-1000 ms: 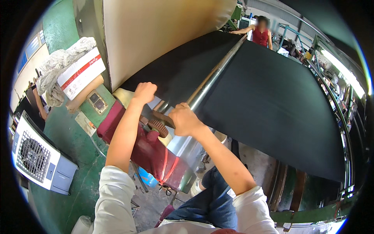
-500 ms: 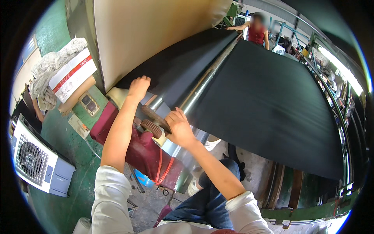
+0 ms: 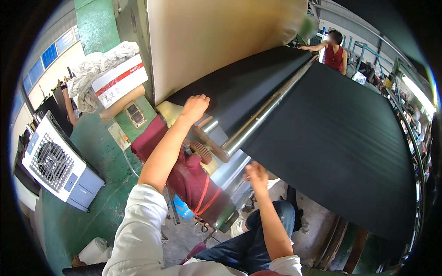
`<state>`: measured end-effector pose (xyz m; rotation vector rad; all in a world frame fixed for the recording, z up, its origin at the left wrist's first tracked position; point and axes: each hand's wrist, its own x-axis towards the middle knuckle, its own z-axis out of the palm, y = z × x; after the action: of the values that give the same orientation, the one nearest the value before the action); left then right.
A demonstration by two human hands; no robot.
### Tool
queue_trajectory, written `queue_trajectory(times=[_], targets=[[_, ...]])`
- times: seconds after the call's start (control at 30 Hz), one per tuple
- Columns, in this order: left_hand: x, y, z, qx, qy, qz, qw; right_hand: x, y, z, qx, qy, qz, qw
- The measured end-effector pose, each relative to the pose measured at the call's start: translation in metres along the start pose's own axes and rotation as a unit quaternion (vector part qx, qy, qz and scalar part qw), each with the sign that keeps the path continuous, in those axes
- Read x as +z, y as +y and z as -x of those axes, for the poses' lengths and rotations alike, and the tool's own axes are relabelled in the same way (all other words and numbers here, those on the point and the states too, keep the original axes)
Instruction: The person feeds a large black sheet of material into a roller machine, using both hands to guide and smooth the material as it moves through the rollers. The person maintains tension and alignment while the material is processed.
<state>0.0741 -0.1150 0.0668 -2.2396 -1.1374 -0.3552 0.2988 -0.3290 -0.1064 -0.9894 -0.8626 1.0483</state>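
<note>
My left hand (image 3: 195,108) is closed at the near-left edge of a black sheet (image 3: 239,87), with its fingers curled together over the material and the thumb hidden. My right hand (image 3: 256,177) is a little blurred, just below the near corner of the wider black sheet (image 3: 336,138). Its fingers are loosely bent and apart, and I see nothing in them. Between the hands lies the end of a long metal roller (image 3: 248,128), carried in a rusty bracket (image 3: 211,142). A toothed gear (image 3: 201,152) sits beside the bracket above a dark red machine frame (image 3: 179,177).
A large tan drum (image 3: 221,41) rises behind the sheet. At the roller's far end stands a co-worker (image 3: 334,55) in a red top, one arm toward the sheet. On the left are a green switch box (image 3: 138,112), a white carton (image 3: 119,83) and an air cooler (image 3: 62,161).
My right hand has left the bracket at the roller's end and moved down and right, below the sheet's edge. My left hand stays at the sheet. The whole view has shifted.
</note>
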Motion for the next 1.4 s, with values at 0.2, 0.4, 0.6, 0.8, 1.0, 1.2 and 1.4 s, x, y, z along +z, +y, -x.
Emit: queue_trajectory(times=[0.2, 0.4, 0.6, 0.8, 1.0, 1.2, 1.4], targets=[[-0.013, 0.003, 0.005, 0.021, -0.010, -0.023, 0.999, -0.032, -0.053, -0.009, 0.022, 0.306, -0.277, 0.911], [0.016, -0.014, 0.001, -0.108, -0.057, -0.079, 0.989, -0.033, -0.030, -0.007, 0.027, 0.192, -0.171, 0.966], [-0.002, 0.003, 0.007, -0.057, 0.014, -0.013, 0.998, -0.025, -0.046, 0.007, 0.090, 0.141, -0.031, 0.985], [-0.004, -0.007, 0.005, -0.032, 0.006, -0.040, 0.999, -0.037, -0.047, -0.002, 0.035, 0.289, -0.156, 0.944], [-0.013, 0.014, -0.007, 0.036, 0.033, -0.054, 0.997, -0.027, -0.036, 0.001, 0.066, 0.156, -0.079, 0.982], [0.019, -0.023, -0.002, -0.060, -0.029, -0.052, 0.996, -0.066, -0.075, 0.028, 0.122, -0.189, 0.048, 0.973], [-0.012, 0.002, 0.000, 0.044, 0.012, 0.019, 0.999, -0.271, -0.203, 0.127, 0.169, -0.181, 0.169, 0.954]])
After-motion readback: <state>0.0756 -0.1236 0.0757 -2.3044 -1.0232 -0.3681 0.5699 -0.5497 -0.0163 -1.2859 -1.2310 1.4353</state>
